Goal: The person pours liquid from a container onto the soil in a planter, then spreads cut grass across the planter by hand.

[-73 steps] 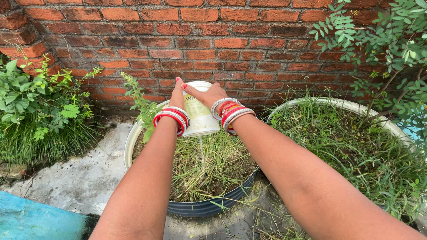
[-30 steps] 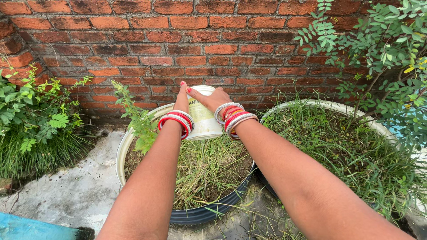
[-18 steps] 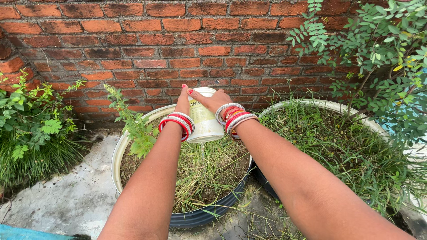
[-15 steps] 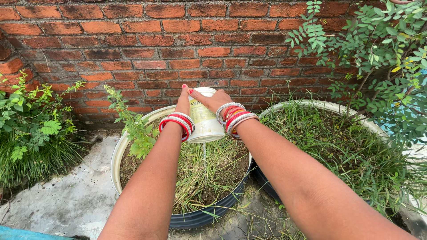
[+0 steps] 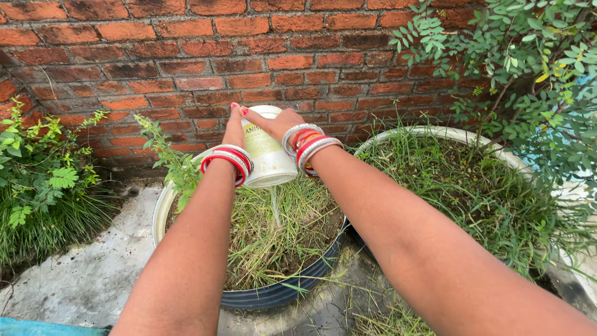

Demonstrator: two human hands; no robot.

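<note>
While I tip the white can [image 5: 268, 158] | both hands, left [image 5: 234, 132] and right [image 5: 278, 124], clasp it | water trickles into grassy tub [image 5: 283, 294].

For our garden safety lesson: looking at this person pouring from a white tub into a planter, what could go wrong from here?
1. The thin stream lands on one spot, so it may scour soil in the planter.
2. Both hands, left hand and right hand, hold the tilted white tub at full reach; it might slip.

A red brick wall [image 5: 155, 56] rises behind grey concrete ground [image 5: 93, 274] in even daylight.
</note>
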